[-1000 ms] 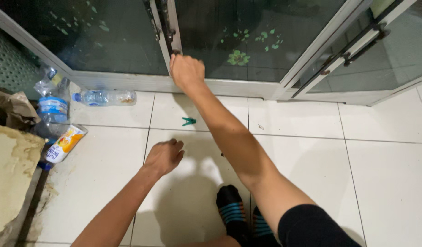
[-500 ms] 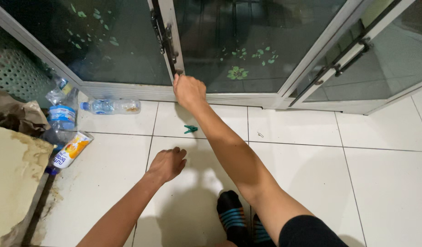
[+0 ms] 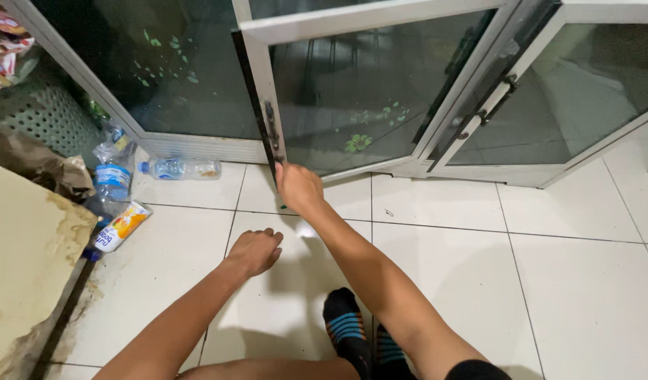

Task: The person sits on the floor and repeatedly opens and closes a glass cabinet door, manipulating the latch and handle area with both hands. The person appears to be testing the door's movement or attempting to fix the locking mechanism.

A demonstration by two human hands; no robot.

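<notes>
My right hand (image 3: 298, 187) reaches forward and grips the bottom edge of a white-framed glass door (image 3: 366, 91), which stands swung partly inward over the tiles. My left hand (image 3: 255, 250) hangs lower and nearer, loosely curled just above the white floor tile, holding nothing. A small green object that lay on the tile near the door is mostly hidden behind my right hand. My feet in black and blue striped socks (image 3: 348, 331) show at the bottom.
A plastic water bottle (image 3: 177, 169) lies against the door sill on the left, with another crushed bottle (image 3: 113, 176) and a flattened carton (image 3: 120, 227) beside it. A stained beige slab (image 3: 21, 260) fills the left edge. A second glass door (image 3: 549, 91) stands at right.
The glass door has swung inward toward me with my right hand on its lower edge. My left hand stayed near the floor. The view has shifted slightly right.
</notes>
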